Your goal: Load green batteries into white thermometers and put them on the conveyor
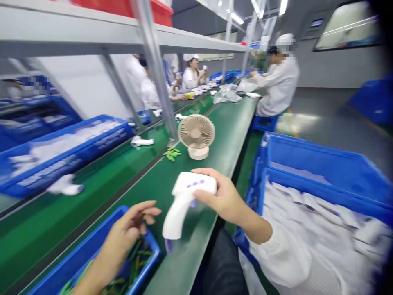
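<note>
My right hand [222,198] grips a white and purple infrared thermometer [178,215] by its head, over the green bench. Three purple marks show on the head, and the handle hangs down toward me with a purple piece at its end. To the left, my left hand [125,231] has its fingers apart and holds nothing. It hovers over a blue bin [153,256] of green batteries [138,262], apart from the thermometer. A small heap of green batteries [172,153] lies farther up the bench, beside a beige desk fan [198,135].
Another thermometer [66,185] and a white handled piece [141,141] lie on the green conveyor [101,174]. A long blue tray [73,157] stands beyond it. At right, a deep blue crate [313,176] holds many white thermometers. A metal post [158,69] supports the shelf. Co-workers sit farther along.
</note>
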`<state>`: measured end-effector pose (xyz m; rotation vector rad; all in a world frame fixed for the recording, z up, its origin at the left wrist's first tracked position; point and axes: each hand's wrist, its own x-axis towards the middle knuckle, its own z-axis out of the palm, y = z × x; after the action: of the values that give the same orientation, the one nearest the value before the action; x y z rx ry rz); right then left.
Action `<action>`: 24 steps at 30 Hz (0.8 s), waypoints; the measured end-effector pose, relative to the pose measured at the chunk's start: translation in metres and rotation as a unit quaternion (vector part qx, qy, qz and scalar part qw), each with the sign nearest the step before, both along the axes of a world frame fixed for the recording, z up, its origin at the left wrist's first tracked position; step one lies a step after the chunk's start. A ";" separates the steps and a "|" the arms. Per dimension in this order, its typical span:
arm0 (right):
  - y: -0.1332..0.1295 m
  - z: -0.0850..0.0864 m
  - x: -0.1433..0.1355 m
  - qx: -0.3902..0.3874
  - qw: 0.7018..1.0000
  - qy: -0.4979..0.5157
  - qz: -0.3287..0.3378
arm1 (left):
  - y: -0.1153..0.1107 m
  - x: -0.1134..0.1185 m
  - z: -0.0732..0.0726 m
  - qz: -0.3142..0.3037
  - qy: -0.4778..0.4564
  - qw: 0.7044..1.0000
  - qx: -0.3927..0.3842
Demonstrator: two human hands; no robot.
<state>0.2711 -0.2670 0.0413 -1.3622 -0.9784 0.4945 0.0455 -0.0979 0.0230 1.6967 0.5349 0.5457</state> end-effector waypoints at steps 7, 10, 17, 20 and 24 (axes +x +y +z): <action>0.117 0.014 -0.117 -0.004 0.955 -0.223 0.195 | 0.037 -0.027 0.019 0.316 -0.284 0.898 -0.110; 0.126 -0.012 -0.138 -0.126 0.791 -0.510 0.315 | 0.055 -0.042 0.024 0.400 -0.373 0.797 -0.256; 0.132 -0.037 -0.170 -0.137 0.607 -0.700 0.349 | 0.062 -0.050 0.020 0.401 -0.368 0.751 -0.375; 0.131 -0.030 -0.159 -0.082 0.637 -0.658 0.394 | 0.060 -0.047 0.019 0.377 -0.376 0.760 -0.374; 0.133 -0.013 -0.145 0.026 0.836 -0.441 0.326 | 0.058 -0.043 0.018 0.371 -0.380 0.758 -0.380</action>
<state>0.1258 -0.1339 0.0287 -1.1685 -2.2448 0.3082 0.0026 -0.0400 0.0413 0.3362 0.6785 1.2983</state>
